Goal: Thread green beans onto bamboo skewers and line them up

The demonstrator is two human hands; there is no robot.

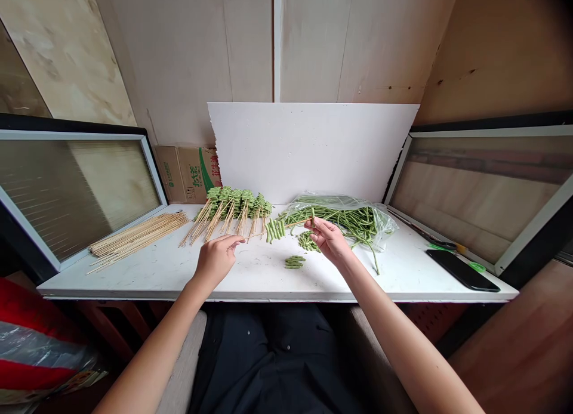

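Observation:
My left hand (217, 258) pinches the lower end of a bamboo skewer (256, 235) held above the white table. Several short green bean pieces (274, 229) are threaded side by side on it. At the skewer's other end, my right hand (329, 238) grips one more cut green bean piece (313, 213) between thumb and fingers; whether the tip has pierced it I cannot tell. Below the hands lies a small row of cut bean pieces (294, 262). A pile of cut pieces (308, 241) sits by my right hand, partly hidden by it.
Finished bean skewers (233, 205) are stacked at the back left, beside loose bamboo skewers (138, 232). Long green beans (353, 218) spill from a clear plastic bag (387, 226). A black phone (462, 269) and scissors (443, 243) lie right. A cardboard box (185, 174) and white board (313, 148) stand behind.

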